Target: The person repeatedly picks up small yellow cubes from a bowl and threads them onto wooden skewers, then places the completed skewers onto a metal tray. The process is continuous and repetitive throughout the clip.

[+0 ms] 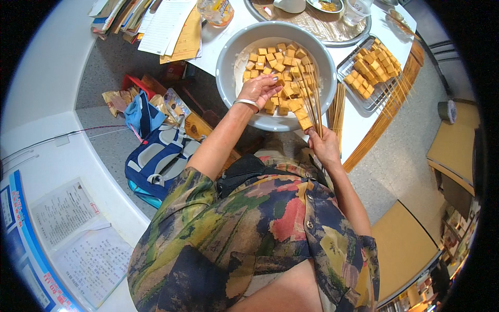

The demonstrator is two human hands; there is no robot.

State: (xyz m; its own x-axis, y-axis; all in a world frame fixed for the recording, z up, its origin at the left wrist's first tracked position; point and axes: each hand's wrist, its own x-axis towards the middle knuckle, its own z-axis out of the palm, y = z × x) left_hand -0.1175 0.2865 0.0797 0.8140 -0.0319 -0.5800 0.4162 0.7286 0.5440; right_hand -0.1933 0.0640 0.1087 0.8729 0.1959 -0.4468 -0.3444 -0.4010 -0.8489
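Note:
A large grey basin [223,91] holds many golden-brown cubes, probably fried tofu [278,66]. Over the cubes is my left hand [260,89], its thumb and fingers close together; whether a cube is between them cannot be told. At the basin's near right rim my right hand [324,145] grips a bunch of thin wooden skewers [315,105], fanned out over the basin. Several cubes [301,114] are threaded in a row on one skewer in that hand. To the right, a metal tray [345,70] bears loaded skewers of cubes [376,64]. A bundle of bare skewers [336,113] lies between basin and tray.
A round tray [331,42] with dishes and a plastic cup [355,12] stands behind the basin. Papers [167,27] and a plastic container [218,13] are at the back left. A blue backpack [156,152] lies below left. The table's wooden edge [384,121] curves along the right.

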